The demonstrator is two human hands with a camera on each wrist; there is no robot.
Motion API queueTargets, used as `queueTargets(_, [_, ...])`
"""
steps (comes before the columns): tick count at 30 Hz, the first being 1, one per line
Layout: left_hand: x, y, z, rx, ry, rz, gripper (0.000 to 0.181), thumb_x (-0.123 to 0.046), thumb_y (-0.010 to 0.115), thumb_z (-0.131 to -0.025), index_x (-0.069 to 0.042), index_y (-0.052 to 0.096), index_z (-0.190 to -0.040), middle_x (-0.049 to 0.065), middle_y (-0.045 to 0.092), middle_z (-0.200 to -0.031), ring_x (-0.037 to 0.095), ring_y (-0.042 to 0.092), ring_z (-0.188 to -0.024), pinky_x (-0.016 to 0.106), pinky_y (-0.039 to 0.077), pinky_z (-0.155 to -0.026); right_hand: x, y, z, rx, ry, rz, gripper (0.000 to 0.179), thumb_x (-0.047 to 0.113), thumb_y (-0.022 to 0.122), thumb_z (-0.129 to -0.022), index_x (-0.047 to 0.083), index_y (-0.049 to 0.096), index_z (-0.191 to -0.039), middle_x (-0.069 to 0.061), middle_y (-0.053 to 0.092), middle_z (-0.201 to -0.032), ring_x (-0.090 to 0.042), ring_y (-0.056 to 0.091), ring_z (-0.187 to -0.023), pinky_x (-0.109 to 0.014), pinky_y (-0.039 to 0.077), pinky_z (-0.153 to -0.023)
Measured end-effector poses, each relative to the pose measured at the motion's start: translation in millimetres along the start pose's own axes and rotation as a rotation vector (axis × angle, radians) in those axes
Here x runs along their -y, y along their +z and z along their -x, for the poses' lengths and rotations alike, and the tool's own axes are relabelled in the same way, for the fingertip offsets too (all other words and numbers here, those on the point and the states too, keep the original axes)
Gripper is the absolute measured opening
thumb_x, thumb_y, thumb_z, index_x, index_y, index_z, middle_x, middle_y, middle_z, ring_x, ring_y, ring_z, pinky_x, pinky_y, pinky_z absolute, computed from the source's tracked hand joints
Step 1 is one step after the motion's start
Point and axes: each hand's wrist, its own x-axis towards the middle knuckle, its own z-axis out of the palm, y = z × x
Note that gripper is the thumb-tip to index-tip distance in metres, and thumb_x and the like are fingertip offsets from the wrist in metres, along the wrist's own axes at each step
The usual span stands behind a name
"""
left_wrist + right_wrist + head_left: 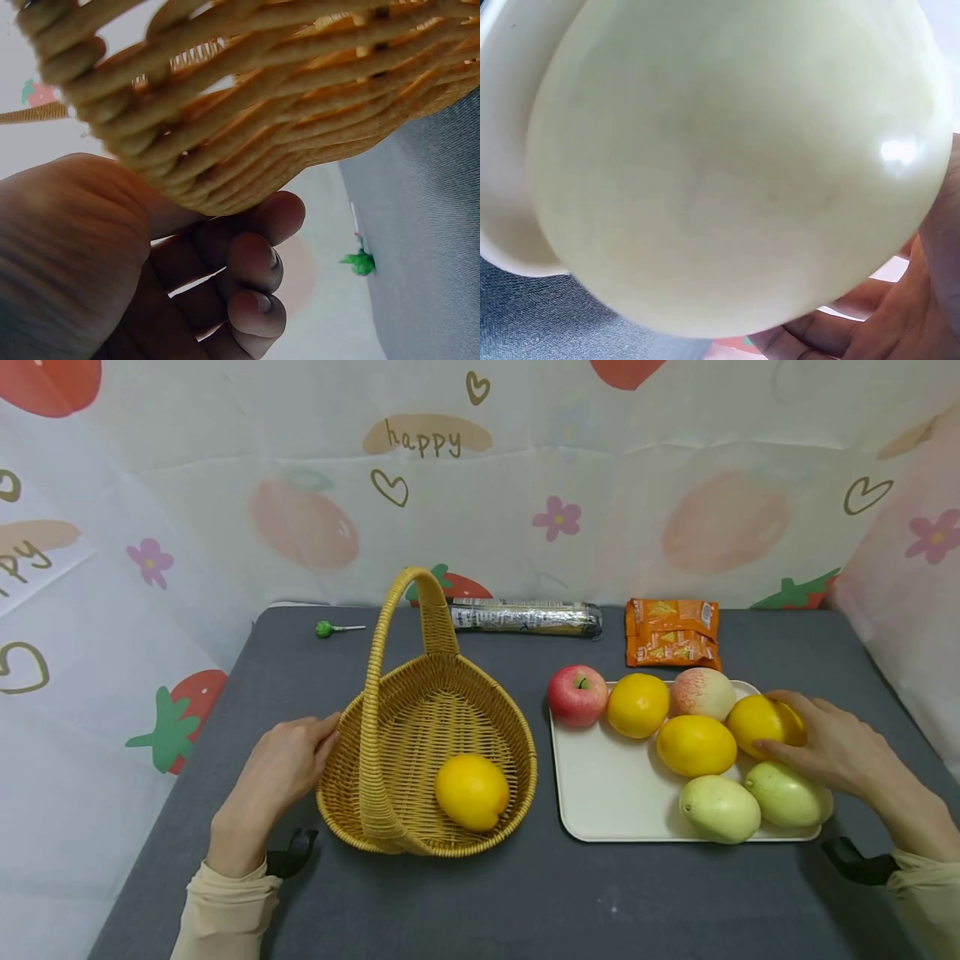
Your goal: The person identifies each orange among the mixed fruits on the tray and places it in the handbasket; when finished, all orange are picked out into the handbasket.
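My left hand pinches the left rim of a wicker basket with a tall arched handle; in the left wrist view its fingers are curled under the woven edge. Inside the basket lies one lemon. At the right end of a white tray, my right hand grips another lemon, thumb in front and fingers behind. Two pale green, melon-like fruits lie just in front of that hand. One pale green fruit fills most of the right wrist view and hides the gripped lemon there.
Also on the tray are two more yellow fruits, a peach and a red apple at its left corner. Behind stand an orange snack packet and a long dark package. A green lollipop lies at back left.
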Motion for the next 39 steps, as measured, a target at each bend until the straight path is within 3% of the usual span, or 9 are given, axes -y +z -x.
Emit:
queueTargets(8, [-0.5, -1.0, 0.2, 0.007, -0.006, 0.003, 0.034, -0.011, 0.06, -0.095, 0.004, 0.064, -0.125, 0.012, 0.065, -0.075, 0.023, 0.06, -0.065, 0.041, 0.05, -0.062, -0.6, -5.3, 1.9, -0.048, 0.022, 0.008, 0.078, 0.059, 0.06, -0.089, 0.006, 0.039, -0.142, -0.039, 0.044, -0.129, -0.059, 0.05, -0.104, -0.069, 0.04, -0.07])
queueTargets(16, [-0.8, -1.7, -0.5, 0.01, -0.005, 0.002, 0.034, -0.011, 0.059, -0.096, 0.004, 0.063, -0.126, 0.012, 0.065, -0.076, 0.021, 0.058, -0.063, 0.04, 0.048, -0.061, 7.1, -14.5, 8.2, -0.236, -0.016, -0.009, 0.073, 0.046, 0.068, -0.088, 0.003, 0.041, -0.141, -0.038, 0.044, -0.124, -0.052, 0.052, -0.095, -0.061, 0.043, -0.064])
queueTargets(23, [-0.4, -0.9, -0.3, 0.005, -0.001, -0.003, 0.033, -0.011, 0.059, -0.096, 0.004, 0.064, -0.126, 0.012, 0.065, -0.076, 0.022, 0.059, -0.064, 0.04, 0.049, -0.061, 39.2, -25.2, 16.1, -0.416, -0.114, -0.048, 0.068, 0.032, 0.074, -0.084, 0.007, 0.046, -0.14, -0.033, 0.046, -0.126, -0.048, 0.053, -0.096, -0.064, 0.044, -0.068])
queueTargets(27, [-0.1, -1.0, 0.1, 0.006, -0.002, 0.001, 0.033, -0.011, 0.059, -0.096, 0.004, 0.064, -0.126, 0.012, 0.065, -0.076, 0.022, 0.059, -0.064, 0.04, 0.049, -0.061, 62.8, -30.7, 17.9, -0.494, -0.203, -0.064, 0.071, 0.028, 0.079, -0.078, 0.007, 0.049, -0.138, -0.029, 0.05, -0.125, -0.044, 0.053, -0.096, -0.062, 0.045, -0.068])
queueTargets(32, [0.5, -1.5, 0.2, 0.007, -0.003, 0.004, 0.033, -0.01, 0.06, -0.096, 0.004, 0.064, -0.126, 0.011, 0.065, -0.075, 0.022, 0.059, -0.064, 0.041, 0.049, -0.062, 93.8, -34.8, 14.7, -0.586, -0.39, -0.064, 0.072, 0.026, 0.082, -0.071, 0.006, 0.053, -0.133, -0.022, 0.057, -0.122, -0.037, 0.056, -0.095, -0.058, 0.049, -0.066])
queueTargets(39, [0.4, -1.4, -0.3, 0.002, 0.01, 0.003, 0.033, -0.01, 0.059, -0.096, 0.005, 0.064, -0.125, 0.015, 0.068, -0.082, 0.026, 0.063, -0.069, 0.044, 0.052, -0.065, 138.5, -34.0, 10.3, -0.628, -0.597, -0.064, 0.069, 0.035, 0.076, -0.071, 0.005, 0.056, -0.13, -0.018, 0.061, -0.119, -0.034, 0.059, -0.09, -0.05, 0.051, -0.065])
